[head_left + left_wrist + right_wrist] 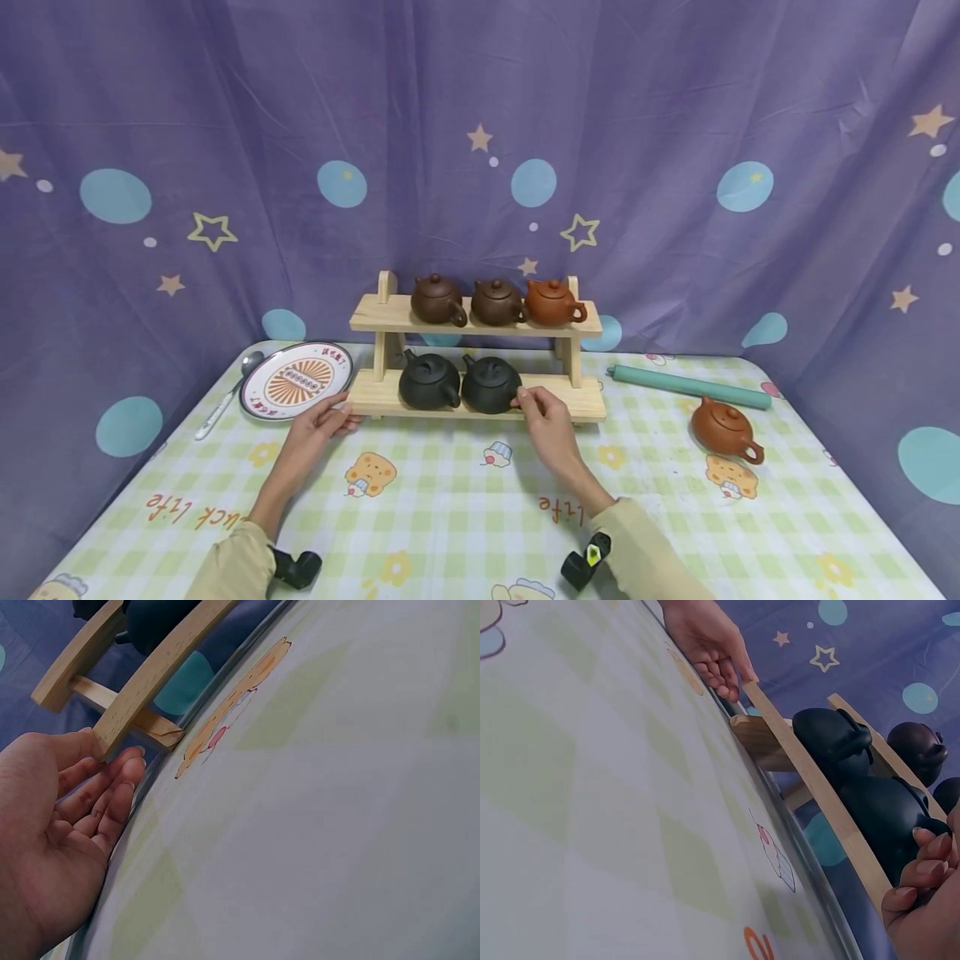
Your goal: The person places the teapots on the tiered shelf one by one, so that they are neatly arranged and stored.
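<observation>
A two-tier wooden shelf [480, 404] holds two black teapots on its lower board. My right hand [549, 421] pinches the handle of the right black teapot [489, 386], which sits upright on that board. Beside it stands the left black teapot [427, 382]. At the board's left end, my left hand [311, 433] grips the corner; in the left wrist view its thumb meets the wood [124, 724] and the other fingers curl below. On the upper board are two dark brown teapots [435, 300] and a reddish-brown teapot [550, 302].
Left of the shelf lie a patterned oval plate [258, 398] and a spoon [217, 414]. To the right are a green rolled stick [690, 386] and another reddish-brown teapot [722, 427] on the checked tablecloth [450, 525]. A purple curtain [420, 100] hangs close behind.
</observation>
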### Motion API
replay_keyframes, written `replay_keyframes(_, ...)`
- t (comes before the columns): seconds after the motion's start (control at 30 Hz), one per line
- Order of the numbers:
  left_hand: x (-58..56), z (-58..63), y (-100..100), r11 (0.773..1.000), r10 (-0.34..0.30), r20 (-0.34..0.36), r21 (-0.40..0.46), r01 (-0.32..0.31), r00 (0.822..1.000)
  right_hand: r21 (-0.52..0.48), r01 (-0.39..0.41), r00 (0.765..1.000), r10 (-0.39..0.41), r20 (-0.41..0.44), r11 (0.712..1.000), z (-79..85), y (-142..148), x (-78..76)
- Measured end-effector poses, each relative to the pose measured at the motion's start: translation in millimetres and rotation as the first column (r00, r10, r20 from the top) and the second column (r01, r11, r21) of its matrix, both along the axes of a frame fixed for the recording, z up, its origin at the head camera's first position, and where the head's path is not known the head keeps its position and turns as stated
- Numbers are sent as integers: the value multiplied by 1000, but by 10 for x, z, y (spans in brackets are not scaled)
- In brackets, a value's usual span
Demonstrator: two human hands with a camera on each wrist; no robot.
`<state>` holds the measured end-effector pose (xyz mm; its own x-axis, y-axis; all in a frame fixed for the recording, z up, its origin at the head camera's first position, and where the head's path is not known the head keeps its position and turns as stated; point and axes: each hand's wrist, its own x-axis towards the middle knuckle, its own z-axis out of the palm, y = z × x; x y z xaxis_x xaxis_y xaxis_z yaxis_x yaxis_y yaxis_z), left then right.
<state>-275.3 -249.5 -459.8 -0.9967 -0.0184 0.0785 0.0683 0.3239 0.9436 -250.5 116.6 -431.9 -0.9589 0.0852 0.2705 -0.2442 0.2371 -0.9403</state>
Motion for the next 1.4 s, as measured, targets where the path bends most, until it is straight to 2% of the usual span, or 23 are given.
replay_keyframes(0.33, 7, 10, 4, 1000, -7, -2, 7, 7, 1000, -31, -3, 1000, 3, 15, 1000, -5, 156, -10)
replay_keyframes(0.73, -1, 1, -14, 1000, -7, 15, -3, 7, 1000, -69, -40, 998, 42, 37, 997, 21, 390, 70)
replay_keyframes(0.9, 8, 11, -10, 1000, -7, 15, -15, 8, 1000, -48, -27, 998, 30, 52, 998, 20, 506, 112)
replay_keyframes(1.4, 1, -1, -19, 1000, -20, 4, 25, 20, 1000, 9, 30, 998, -30, 49, 1000, -47, 887, 237)
